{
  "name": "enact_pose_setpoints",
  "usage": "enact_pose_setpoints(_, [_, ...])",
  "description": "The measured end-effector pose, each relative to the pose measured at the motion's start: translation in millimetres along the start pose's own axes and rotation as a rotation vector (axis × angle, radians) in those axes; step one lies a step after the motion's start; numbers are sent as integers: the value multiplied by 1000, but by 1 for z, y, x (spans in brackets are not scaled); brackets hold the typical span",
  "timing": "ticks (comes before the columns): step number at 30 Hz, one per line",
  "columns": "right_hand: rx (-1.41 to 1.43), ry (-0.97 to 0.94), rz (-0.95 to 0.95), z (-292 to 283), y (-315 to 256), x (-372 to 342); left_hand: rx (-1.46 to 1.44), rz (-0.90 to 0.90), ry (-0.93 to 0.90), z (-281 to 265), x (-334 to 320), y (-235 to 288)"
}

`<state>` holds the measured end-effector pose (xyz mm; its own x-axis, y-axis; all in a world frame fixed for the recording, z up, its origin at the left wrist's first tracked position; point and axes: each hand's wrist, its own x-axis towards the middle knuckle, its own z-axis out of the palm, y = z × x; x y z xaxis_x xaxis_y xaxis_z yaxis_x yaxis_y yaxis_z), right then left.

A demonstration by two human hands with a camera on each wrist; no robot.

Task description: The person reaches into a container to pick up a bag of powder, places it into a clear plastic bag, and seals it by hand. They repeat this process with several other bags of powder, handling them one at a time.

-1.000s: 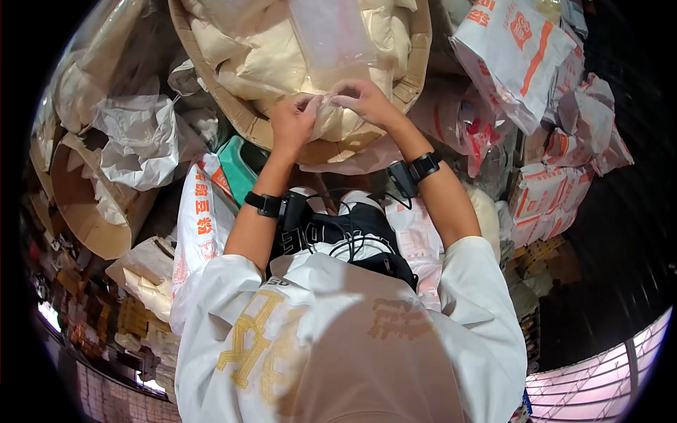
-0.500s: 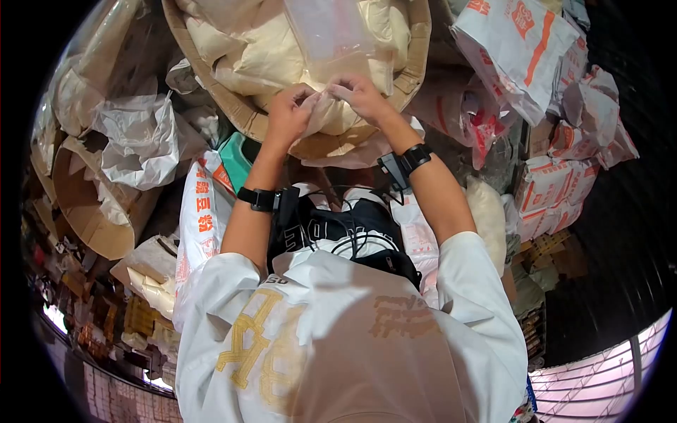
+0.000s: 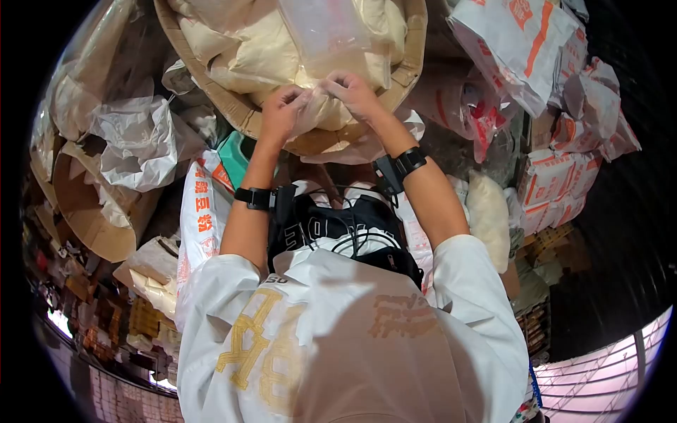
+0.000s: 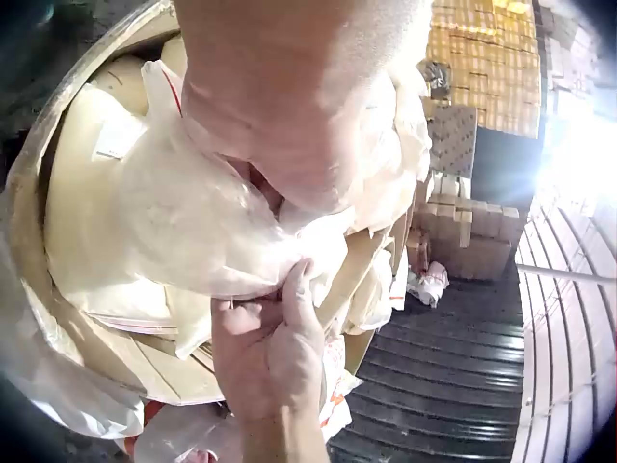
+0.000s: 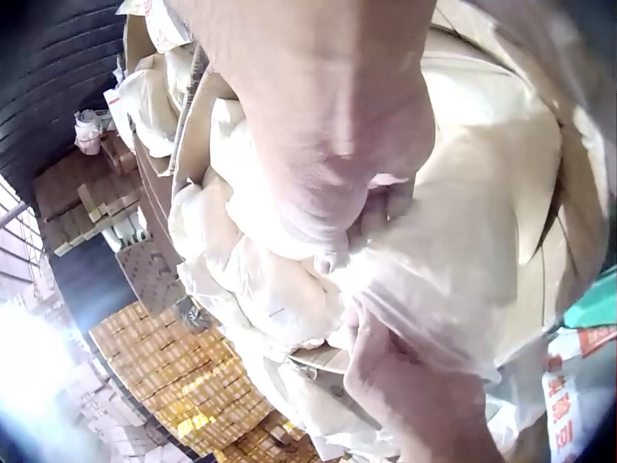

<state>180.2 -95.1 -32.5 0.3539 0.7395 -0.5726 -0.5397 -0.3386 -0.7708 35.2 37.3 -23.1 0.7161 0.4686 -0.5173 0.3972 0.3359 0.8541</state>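
Observation:
In the head view, my left hand point(image 3: 284, 113) and right hand point(image 3: 352, 96) meet over the near side of a big round cardboard drum point(image 3: 236, 113). Between them they pinch the top of a clear plastic bag point(image 4: 202, 231) of pale cream powder. Thumb and fingertips of the right hand point(image 4: 275, 352) grip the thin film in the left wrist view, close to the left fingers, partly hidden there by the hand's back. The right wrist view shows the left hand point(image 5: 410, 386) pinching the same gathered film from below.
More cream powder bags point(image 3: 261, 63) fill the drum, with a flat clear plastic sheet point(image 3: 328, 32) on top. White sacks with orange print point(image 3: 511, 42) are piled at right; another printed sack point(image 3: 201, 218) stands at left beside a green container point(image 3: 236, 158). An open cardboard drum point(image 3: 92, 204) lies further left.
Both hands keep their pinch on the bag's film, their fingers shifting slightly along it. The drum and hands now appear a little further left and higher in the head view.

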Motion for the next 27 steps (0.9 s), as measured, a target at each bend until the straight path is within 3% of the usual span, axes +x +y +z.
enact_pose_setpoints(3, [-62, -154, -10, -8, -4, 0, -38, -64, -35, -6, 2, -3])
enact_pose_setpoints(8, [-98, -223, -30, -15, -4, 0, -32, 54, -50, -2, 2, -8])
enact_pose_setpoints(18, [-86, -107, -114, -5, 12, -3, -4, -19, -92, -2, -4, -3])
enact_pose_setpoints(21, [-144, -41, -137, 0, 11, -3, 136, -23, -36, 0, -6, 8])
enact_pose_setpoints(27, [-293, -20, -150, -6, -2, -6, 487, 134, 158, 30, -16, 38])
